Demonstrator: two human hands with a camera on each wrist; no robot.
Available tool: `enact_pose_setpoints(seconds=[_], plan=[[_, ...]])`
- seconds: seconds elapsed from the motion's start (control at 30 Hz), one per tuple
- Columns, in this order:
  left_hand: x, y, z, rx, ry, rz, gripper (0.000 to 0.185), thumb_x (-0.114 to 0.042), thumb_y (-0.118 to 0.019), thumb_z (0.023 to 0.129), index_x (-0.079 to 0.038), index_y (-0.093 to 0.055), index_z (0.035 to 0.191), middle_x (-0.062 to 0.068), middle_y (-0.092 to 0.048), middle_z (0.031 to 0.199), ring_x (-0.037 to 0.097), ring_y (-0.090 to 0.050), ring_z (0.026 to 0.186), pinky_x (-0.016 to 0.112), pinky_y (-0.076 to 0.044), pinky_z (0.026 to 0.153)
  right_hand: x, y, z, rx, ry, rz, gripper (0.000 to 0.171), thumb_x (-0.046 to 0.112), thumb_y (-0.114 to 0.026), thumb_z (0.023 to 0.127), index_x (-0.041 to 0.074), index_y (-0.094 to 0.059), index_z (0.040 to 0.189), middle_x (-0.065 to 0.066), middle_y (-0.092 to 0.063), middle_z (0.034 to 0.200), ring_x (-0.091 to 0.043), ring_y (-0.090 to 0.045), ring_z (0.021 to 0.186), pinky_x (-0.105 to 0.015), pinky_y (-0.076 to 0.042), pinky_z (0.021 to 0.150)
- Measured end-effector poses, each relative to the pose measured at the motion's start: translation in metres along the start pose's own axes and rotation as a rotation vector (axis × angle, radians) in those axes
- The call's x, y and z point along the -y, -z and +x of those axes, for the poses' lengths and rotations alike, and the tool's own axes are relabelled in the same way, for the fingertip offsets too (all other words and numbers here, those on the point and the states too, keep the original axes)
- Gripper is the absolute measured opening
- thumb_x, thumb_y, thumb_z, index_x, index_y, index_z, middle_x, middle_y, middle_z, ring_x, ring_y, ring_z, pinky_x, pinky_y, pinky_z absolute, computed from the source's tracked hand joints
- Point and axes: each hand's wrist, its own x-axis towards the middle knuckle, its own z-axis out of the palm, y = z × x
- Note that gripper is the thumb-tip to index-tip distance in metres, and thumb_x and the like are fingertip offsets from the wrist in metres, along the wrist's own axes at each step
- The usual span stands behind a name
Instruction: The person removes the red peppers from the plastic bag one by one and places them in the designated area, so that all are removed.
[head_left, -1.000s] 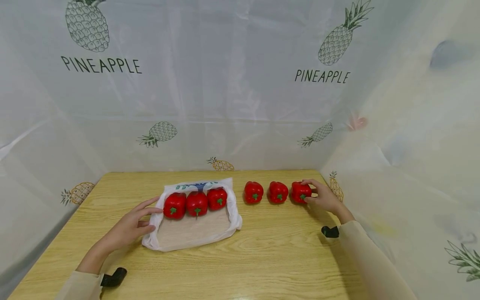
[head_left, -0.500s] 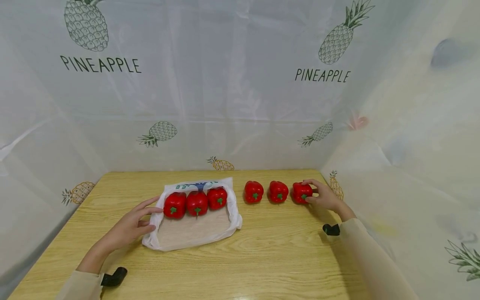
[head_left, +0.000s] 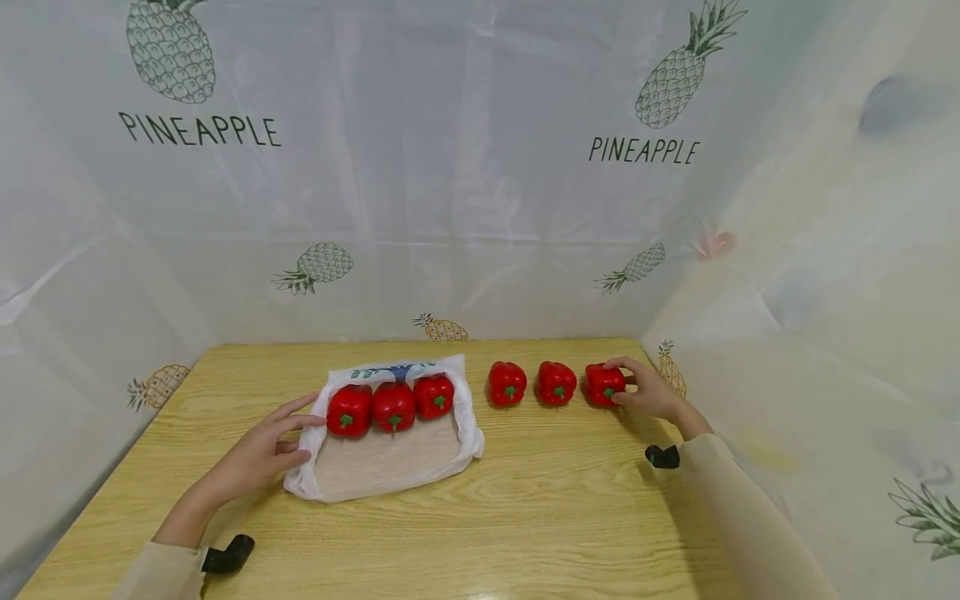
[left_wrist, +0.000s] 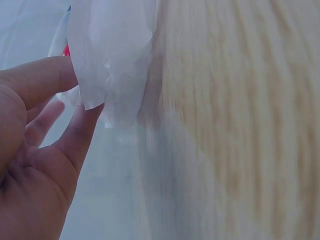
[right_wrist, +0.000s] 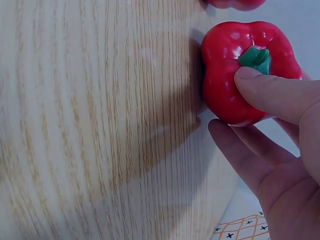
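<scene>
My right hand (head_left: pixel 624 385) grips the rightmost red pepper (head_left: pixel 602 384) of a row on the wooden table (head_left: pixel 540 500). In the right wrist view its thumb (right_wrist: pixel 270 92) presses by the green stem of that pepper (right_wrist: pixel 225 55), and the other fingers curl under it. Two more loose peppers (head_left: pixel 507 383) (head_left: pixel 557 382) stand to its left. A white plastic bag (head_left: pixel 382 467) lies open with three red peppers (head_left: pixel 393 406) along its far side. My left hand (head_left: pixel 294 429) lies with straight fingers against the bag's left edge (left_wrist: pixel 110 65).
Translucent sheets printed with pineapples (head_left: pixel 480 192) wall the table at the back and on both sides. The right sheet hangs close behind my right hand. Bare wood runs along the front of the table.
</scene>
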Motion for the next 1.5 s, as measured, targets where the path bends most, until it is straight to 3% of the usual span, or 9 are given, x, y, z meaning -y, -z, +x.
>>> enact_pose_setpoints(seconds=[0.4,0.53,0.63,0.73,0.9,1.1,1.2,1.37,1.5], plan=[[0.001,-0.001,0.000,-0.001,0.016,-0.019,0.049,-0.001,-0.081,0.091,-0.011,-0.068,0.138,0.018,-0.031,0.171,0.047,-0.040,0.144,0.018,-0.056,0.093,-0.003,0.002,-0.001,0.018,0.001,0.053,0.060,-0.008,-0.075,0.095,0.004,-0.051,0.149,-0.032,-0.041,0.157,-0.063,-0.052,0.131,-0.050,-0.062,0.093],[0.002,-0.001,0.000,0.000,0.012,-0.013,0.049,-0.001,-0.081,0.092,-0.010,-0.068,0.138,0.019,-0.030,0.171,0.047,-0.040,0.144,0.018,-0.056,0.093,-0.001,0.004,-0.002,0.019,0.009,0.067,0.061,-0.008,-0.072,0.096,0.002,-0.048,0.151,-0.032,-0.039,0.158,-0.064,-0.046,0.136,-0.058,-0.058,0.098],[0.004,-0.002,0.000,-0.006,0.013,0.000,0.049,0.000,-0.081,0.091,-0.010,-0.068,0.138,0.019,-0.031,0.171,0.034,-0.044,0.144,0.019,-0.057,0.092,0.004,0.007,-0.004,0.003,0.021,0.049,0.061,-0.009,-0.071,0.097,0.001,-0.047,0.152,-0.031,-0.039,0.158,-0.065,-0.041,0.140,-0.069,-0.049,0.105],[0.006,-0.003,0.000,-0.004,0.021,0.005,0.050,0.000,-0.081,0.091,-0.012,-0.068,0.138,0.017,-0.030,0.171,0.013,-0.044,0.143,0.017,-0.055,0.093,0.011,0.010,-0.004,-0.025,0.049,-0.008,0.061,-0.007,-0.073,0.096,0.001,-0.048,0.151,-0.031,-0.040,0.158,-0.065,-0.038,0.142,-0.077,-0.038,0.109],[0.009,-0.003,0.001,0.002,0.020,-0.002,0.051,0.000,-0.080,0.091,-0.012,-0.067,0.139,0.016,-0.030,0.172,-0.005,-0.039,0.140,0.015,-0.054,0.094,0.028,0.013,-0.001,-0.091,0.097,-0.078,0.059,0.001,-0.076,0.097,0.003,-0.051,0.150,-0.029,-0.047,0.156,-0.062,-0.040,0.141,-0.079,-0.034,0.111],[0.006,-0.003,0.001,-0.011,-0.004,0.002,0.051,0.001,-0.081,0.090,-0.010,-0.068,0.138,0.019,-0.031,0.171,0.000,-0.043,0.139,0.017,-0.056,0.092,0.057,0.008,0.009,-0.123,0.163,-0.125,0.058,0.004,-0.078,0.097,0.006,-0.054,0.150,-0.024,-0.051,0.155,-0.052,-0.048,0.138,-0.073,-0.040,0.112],[0.004,-0.002,0.000,-0.016,-0.025,0.001,0.051,0.001,-0.082,0.090,-0.008,-0.068,0.138,0.021,-0.032,0.170,0.017,-0.047,0.141,0.017,-0.057,0.090,0.072,0.004,0.016,-0.129,0.217,-0.146,0.059,0.003,-0.080,0.095,0.006,-0.056,0.149,-0.022,-0.053,0.155,-0.047,-0.053,0.136,-0.068,-0.046,0.109],[0.001,-0.002,0.000,-0.011,-0.035,-0.005,0.050,0.000,-0.082,0.090,-0.009,-0.067,0.137,0.021,-0.032,0.170,0.044,-0.041,0.141,0.017,-0.057,0.090,0.094,-0.005,0.025,-0.115,0.289,-0.116,0.062,0.000,-0.082,0.091,0.005,-0.057,0.148,-0.020,-0.053,0.157,-0.044,-0.056,0.134,-0.063,-0.052,0.105],[0.002,-0.001,0.000,-0.006,-0.021,-0.006,0.050,-0.001,-0.082,0.090,-0.009,-0.067,0.138,0.020,-0.031,0.170,0.042,-0.040,0.144,0.016,-0.056,0.091,0.111,-0.013,0.030,-0.075,0.318,-0.076,0.063,0.001,-0.081,0.093,0.004,-0.055,0.149,-0.021,-0.050,0.158,-0.044,-0.054,0.136,-0.062,-0.052,0.106]])
